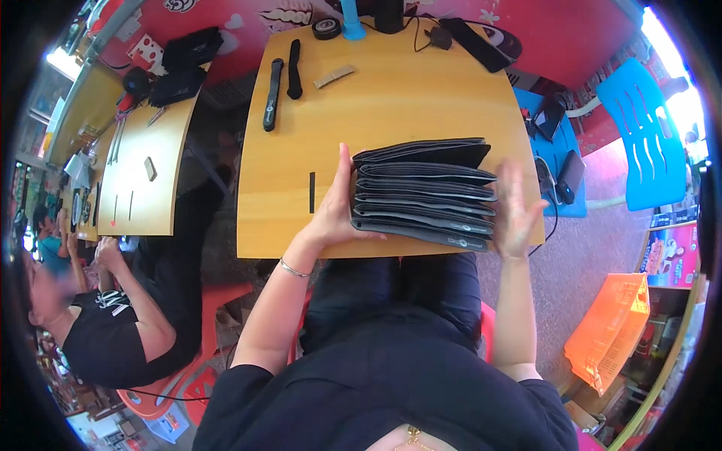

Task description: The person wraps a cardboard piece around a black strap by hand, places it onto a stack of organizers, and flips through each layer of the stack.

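A stack of folded black fabric pieces with grey edges [425, 188] stands near the front edge of the wooden table. My left hand [335, 199] holds its left end, one finger reaching up along the side and others tucked at the bottom front corner. At the stack's right end is my right hand [514, 214], palm turned toward the layers and fingers stretched out, slightly blurred. Whether its palm touches the stack I cannot tell. A small pale print marks the lower right corners of some pieces.
Two black straps [273, 94] and a small beige strip [335, 77] lie far left on the table [406, 98]. A thin black strip [312, 192] is left of my left hand. A blue chair [643, 135] and orange crate [609, 331] stand right. Another person [113, 323] sits left.
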Demonstrator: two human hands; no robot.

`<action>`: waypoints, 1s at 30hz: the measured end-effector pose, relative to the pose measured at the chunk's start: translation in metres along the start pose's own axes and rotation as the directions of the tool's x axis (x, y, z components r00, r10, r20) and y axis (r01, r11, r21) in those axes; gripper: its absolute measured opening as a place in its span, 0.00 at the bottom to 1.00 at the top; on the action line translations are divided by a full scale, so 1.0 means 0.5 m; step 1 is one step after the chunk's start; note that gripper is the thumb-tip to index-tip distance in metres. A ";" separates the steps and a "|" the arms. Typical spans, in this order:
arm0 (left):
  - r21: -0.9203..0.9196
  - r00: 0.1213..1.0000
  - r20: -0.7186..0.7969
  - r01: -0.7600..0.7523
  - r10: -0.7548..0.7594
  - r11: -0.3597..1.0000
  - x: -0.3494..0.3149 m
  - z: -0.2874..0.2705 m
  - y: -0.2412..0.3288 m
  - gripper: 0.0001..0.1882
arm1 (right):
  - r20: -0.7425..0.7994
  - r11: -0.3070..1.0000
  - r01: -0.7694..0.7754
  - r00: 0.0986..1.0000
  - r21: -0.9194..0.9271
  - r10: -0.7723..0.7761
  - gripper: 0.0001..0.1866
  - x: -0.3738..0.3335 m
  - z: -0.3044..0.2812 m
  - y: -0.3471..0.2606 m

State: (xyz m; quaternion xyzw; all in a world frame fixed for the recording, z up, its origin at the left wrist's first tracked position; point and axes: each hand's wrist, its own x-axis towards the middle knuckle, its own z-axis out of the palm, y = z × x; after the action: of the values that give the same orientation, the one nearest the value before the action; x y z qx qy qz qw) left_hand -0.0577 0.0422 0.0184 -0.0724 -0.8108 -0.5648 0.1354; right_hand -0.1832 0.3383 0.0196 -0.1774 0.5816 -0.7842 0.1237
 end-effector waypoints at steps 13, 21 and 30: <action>-0.077 0.988 -0.049 0.143 -0.147 0.987 0.000 -0.008 -0.012 0.69 | -0.046 0.997 0.020 0.999 -0.073 -0.023 0.49 0.068 0.011 0.004; 0.001 0.989 -0.134 0.059 -0.059 0.998 0.001 -0.006 -0.004 0.65 | 0.105 0.989 -0.112 0.989 0.102 0.101 0.48 0.071 0.056 0.022; 0.015 0.989 -0.134 0.065 -0.063 0.998 0.000 -0.008 -0.011 0.59 | 0.179 0.986 -0.014 0.983 -0.165 0.043 0.49 0.074 0.041 0.018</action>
State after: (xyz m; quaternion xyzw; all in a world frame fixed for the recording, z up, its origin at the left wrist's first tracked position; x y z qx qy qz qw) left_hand -0.0589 0.0364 0.0147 -0.0071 -0.8071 -0.5648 0.1719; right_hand -0.2083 0.3030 0.0215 -0.2494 0.6326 -0.7126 0.1726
